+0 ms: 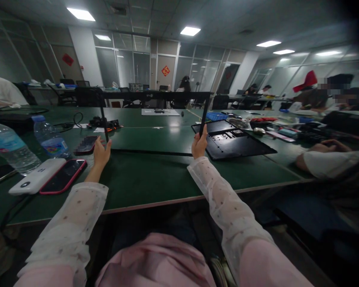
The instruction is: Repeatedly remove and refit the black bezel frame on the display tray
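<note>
A thin black monitor bezel (155, 95), an empty rectangular frame with a small pale logo on its far side, is held up over the green table (149, 175). My left hand (101, 153) grips its left side near the lower corner. Around the right side close my right hand's (200, 144) fingers, the thumb pointing up along it. The table shows through the open middle. Just right of my right hand lies a black monitor back panel (239, 145) with metal parts at its upper edge. A dark phone (86, 144) rests beside my left hand.
At left stand two water bottles (10, 147), with a white power bank (37, 175) and red-cased phone (64, 175) before them. Black cables and camera-like gear (103, 122) lie farther back. A co-worker's arms (329, 159) rest at right, near a blue basket (217, 116) and assorted tools.
</note>
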`<state>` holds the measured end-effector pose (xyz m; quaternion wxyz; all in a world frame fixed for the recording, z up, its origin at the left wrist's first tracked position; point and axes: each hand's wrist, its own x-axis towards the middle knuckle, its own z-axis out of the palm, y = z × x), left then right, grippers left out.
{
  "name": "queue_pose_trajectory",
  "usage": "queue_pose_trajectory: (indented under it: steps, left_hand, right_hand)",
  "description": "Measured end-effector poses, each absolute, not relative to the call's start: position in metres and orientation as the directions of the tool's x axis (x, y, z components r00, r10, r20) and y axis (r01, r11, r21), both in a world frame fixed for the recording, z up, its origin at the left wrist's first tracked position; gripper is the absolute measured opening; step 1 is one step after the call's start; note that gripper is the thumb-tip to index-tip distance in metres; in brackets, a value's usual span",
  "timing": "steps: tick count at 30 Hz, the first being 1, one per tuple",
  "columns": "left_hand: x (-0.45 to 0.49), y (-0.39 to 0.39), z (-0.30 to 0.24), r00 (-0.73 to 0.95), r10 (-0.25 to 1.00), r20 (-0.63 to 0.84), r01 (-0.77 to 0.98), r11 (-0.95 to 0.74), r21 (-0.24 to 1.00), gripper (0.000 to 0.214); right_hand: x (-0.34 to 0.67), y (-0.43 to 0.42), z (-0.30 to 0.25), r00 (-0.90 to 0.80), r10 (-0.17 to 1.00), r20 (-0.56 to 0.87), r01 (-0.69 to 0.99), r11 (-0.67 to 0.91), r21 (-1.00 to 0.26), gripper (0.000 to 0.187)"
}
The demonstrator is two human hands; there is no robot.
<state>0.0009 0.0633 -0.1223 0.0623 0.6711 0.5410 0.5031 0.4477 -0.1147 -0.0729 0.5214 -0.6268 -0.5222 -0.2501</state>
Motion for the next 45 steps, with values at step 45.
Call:
queue_pose_trajectory:
  steps: [45]
  left_hand:
    - [0.000, 0.054, -0.129, 0.083, 0.934, 0.348, 0.952, -0.178, 0.250, 0.048]
  right_hand:
    - [0.479, -0.098, -0.118, 0.556, 0.775, 0.301, 0.826, -0.476, -0.303, 0.040]
